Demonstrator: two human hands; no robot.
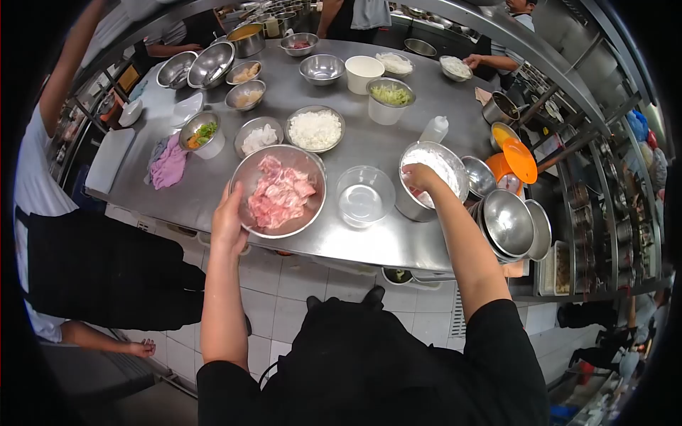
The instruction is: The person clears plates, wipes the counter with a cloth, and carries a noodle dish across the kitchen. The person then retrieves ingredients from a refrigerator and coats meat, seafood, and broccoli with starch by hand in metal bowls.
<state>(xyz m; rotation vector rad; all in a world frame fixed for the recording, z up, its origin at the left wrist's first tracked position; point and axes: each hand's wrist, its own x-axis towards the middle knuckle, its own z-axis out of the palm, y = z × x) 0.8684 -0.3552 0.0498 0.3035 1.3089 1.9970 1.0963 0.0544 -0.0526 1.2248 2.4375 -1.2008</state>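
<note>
Head cam here, and the biggest thing by far is the steel table, crowded with bowls. Next up is somebody in a white top and dark apron, standing off to the left. Then you've got the big steel bowl at the table's front edge, with a pile of pinkish raw meat sitting in it. The left hand has a grip on that bowl's left rim. Over on the right there's a steel pot with white powder inside, and the right hand is dipped into it; the fingertips are hidden, so I can't tell if they're pinched, spread or holding anything. Stacked steel bowls stand just beside the pot, further right. Between the big bowl and the pot is a see-through plastic tub. Smallest of the bunch: a squeeze bottle just behind the pot.
</note>
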